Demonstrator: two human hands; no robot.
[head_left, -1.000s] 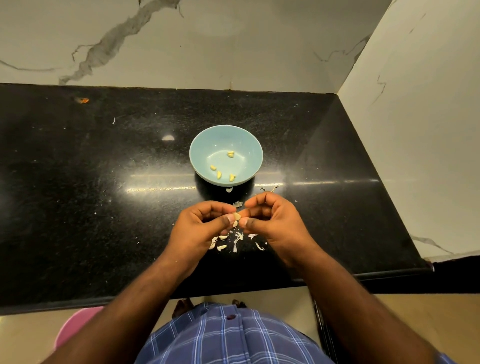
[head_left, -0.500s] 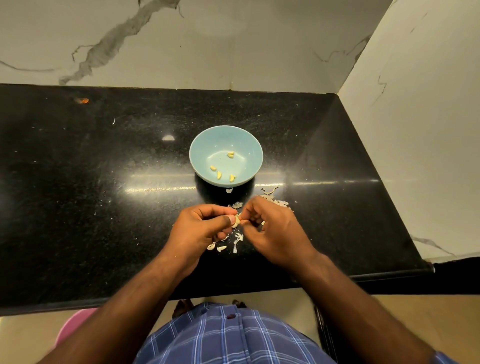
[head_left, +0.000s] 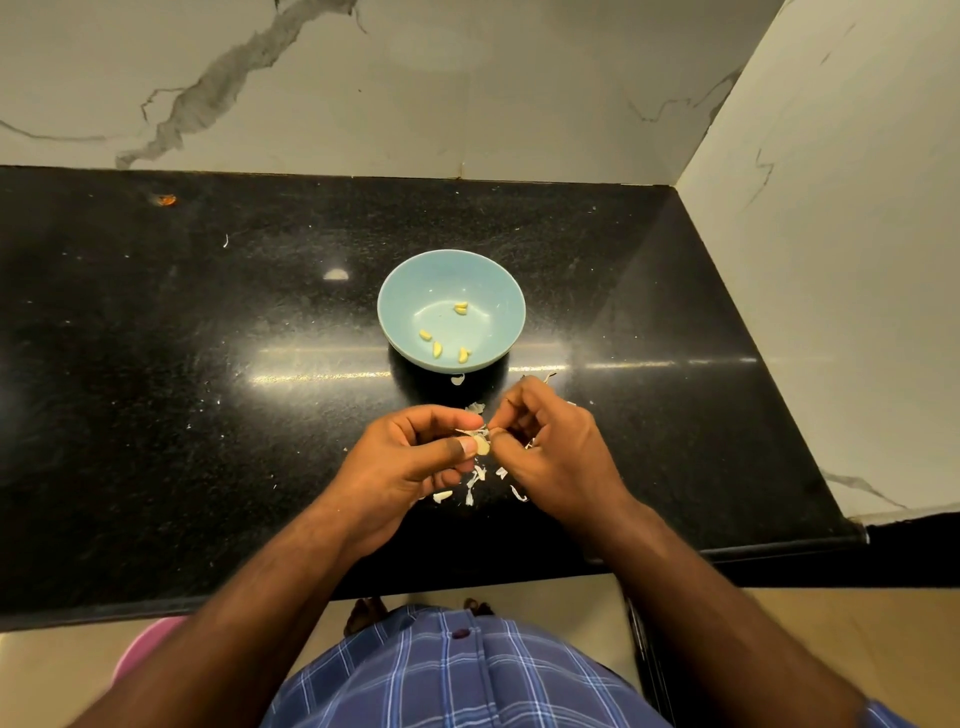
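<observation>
Head cam: left hand (head_left: 410, 462) pinches a garlic clove (head_left: 482, 447) tight between thumb and fingers. Right hand (head_left: 558, 452), at its 3 o'clock, nips the papery skin (head_left: 471, 431). Blue bowl (head_left: 452, 273) sits at 12 o'clock from the clove, peel scraps (head_left: 470, 486) at 6.

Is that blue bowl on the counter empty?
No, four small yellow cloves lie inside the blue bowl.
</observation>
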